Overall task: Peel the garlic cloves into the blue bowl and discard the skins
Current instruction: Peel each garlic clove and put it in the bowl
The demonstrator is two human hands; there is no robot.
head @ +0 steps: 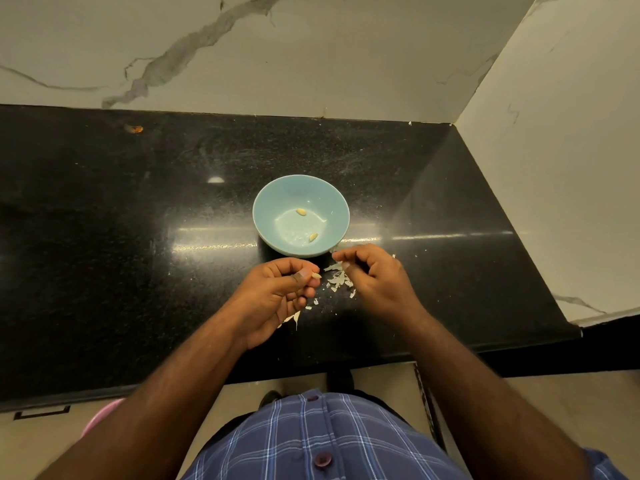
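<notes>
A blue bowl (273, 192) stands on the black counter with two peeled garlic cloves (301, 212) lying in it. Just in front of the bowl, my left hand (277, 296) pinches a pale garlic clove (316, 275) between thumb and fingertips. My right hand (374, 275) is a short way to its right, fingers curled, pinching a strip of papery skin (333, 267). Several white garlic skins (341, 280) lie scattered on the counter between and under my hands.
The black granite counter (138, 220) ends at a marble wall behind and at the right. An orange-brown speck (135, 128) sits at the back left. The counter's front edge runs just below my wrists; a pink object (104, 415) shows below it.
</notes>
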